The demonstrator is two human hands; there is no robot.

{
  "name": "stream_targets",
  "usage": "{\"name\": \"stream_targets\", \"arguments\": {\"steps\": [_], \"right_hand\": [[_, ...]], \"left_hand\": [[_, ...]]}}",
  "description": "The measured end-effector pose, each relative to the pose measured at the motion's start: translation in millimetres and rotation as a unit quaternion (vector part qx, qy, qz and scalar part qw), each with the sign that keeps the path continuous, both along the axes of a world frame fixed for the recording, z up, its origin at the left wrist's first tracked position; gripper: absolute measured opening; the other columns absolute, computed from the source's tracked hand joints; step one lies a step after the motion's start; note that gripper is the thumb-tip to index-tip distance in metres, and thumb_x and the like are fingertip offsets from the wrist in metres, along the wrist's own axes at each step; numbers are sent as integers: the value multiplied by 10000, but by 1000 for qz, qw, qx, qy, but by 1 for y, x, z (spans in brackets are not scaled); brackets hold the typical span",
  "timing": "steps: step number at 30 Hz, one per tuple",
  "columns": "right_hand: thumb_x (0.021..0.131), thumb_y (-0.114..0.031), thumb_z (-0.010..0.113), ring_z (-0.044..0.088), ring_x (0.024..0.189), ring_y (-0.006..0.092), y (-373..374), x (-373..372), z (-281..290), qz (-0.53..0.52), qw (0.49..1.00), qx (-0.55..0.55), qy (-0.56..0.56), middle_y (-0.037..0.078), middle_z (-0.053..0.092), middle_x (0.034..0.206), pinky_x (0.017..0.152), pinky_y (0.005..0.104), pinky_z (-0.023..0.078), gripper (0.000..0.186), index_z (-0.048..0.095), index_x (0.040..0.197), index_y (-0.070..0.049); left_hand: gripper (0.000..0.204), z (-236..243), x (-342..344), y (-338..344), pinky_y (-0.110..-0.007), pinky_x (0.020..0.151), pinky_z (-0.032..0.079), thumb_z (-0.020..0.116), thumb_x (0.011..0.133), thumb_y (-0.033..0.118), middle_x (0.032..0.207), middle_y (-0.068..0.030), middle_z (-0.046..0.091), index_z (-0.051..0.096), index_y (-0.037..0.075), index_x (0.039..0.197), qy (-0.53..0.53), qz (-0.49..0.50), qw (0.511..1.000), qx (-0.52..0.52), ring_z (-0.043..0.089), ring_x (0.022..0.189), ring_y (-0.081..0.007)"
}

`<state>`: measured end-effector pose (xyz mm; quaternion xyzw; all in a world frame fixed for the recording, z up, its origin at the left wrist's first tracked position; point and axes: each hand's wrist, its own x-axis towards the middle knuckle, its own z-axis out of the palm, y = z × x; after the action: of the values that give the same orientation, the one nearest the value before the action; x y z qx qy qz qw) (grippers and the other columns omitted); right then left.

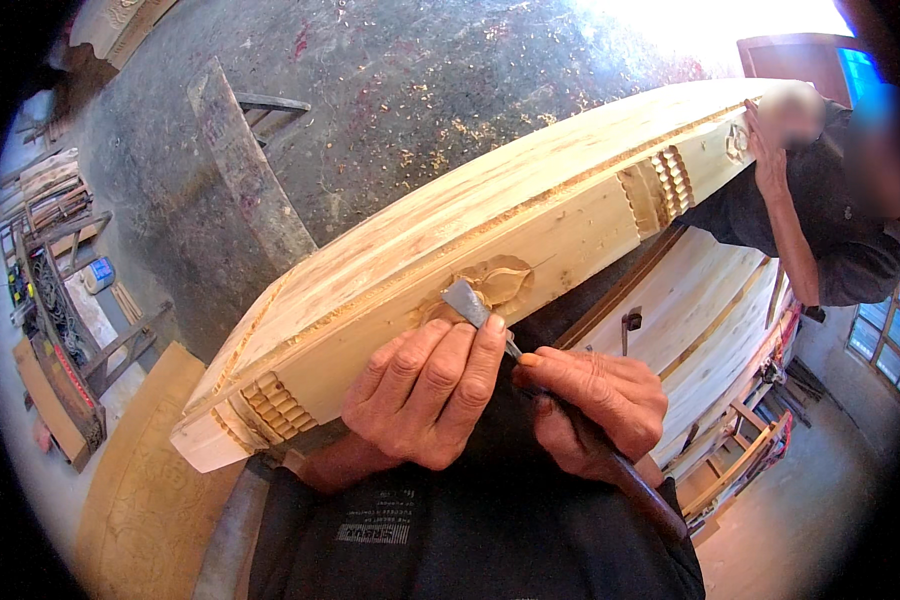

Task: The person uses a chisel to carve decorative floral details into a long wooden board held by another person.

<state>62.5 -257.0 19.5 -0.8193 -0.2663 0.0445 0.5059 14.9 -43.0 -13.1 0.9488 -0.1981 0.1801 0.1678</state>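
A long pale wooden panel (570, 235) stretches from the lower left to the upper right in front of me, its near edge facing me. Into that edge a flower-like relief (507, 283) is carved. My right hand (600, 405) is wrapped around the dark wooden handle of a chisel (463, 298). Its flat steel blade lies against the left side of the carving. My left hand (425, 390) pinches the blade's shank close to its tip, the fingers resting by the panel's edge.
Beaded bands (278, 405) are cut near the panel's left end. A co-worker (820, 210) in dark clothing touches its far right end. A narrow plank bench (250, 165) stands beyond the panel. Tools and wood scraps (55, 300) lie at left; wood chips dot the floor.
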Motion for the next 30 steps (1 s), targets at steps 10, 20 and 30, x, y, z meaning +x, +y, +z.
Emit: {"name": "stream_targets", "arguments": {"steps": [10, 20, 30], "right_hand": [[732, 50, 768, 824, 788, 335, 4, -1, 1, -20, 999, 21, 36, 242, 791, 883, 739, 403, 688, 337, 791, 1067, 83], [746, 51, 763, 818, 769, 335, 5, 0, 5, -11, 999, 13, 32, 240, 788, 884, 722, 392, 686, 333, 783, 1077, 82], [768, 43, 765, 818, 767, 325, 5, 6, 13, 6, 1000, -10, 22, 238, 786, 880, 719, 384, 687, 318, 778, 1083, 83]], "left_hand": [[320, -2, -1, -4, -302, 825, 576, 670, 998, 189, 1060, -43, 753, 788, 49, 1261, -1, 20, 1000, -10, 730, 949, -175], [321, 0, 0, 0, -299, 826, 576, 685, 987, 183, 1050, -46, 751, 788, 45, 1257, 4, 11, 1000, -8, 732, 952, -177], [326, -2, 0, -3, -305, 826, 581, 688, 979, 175, 1052, -53, 750, 784, 35, 1258, 2, 19, 999, -36, 735, 950, -188]]}}
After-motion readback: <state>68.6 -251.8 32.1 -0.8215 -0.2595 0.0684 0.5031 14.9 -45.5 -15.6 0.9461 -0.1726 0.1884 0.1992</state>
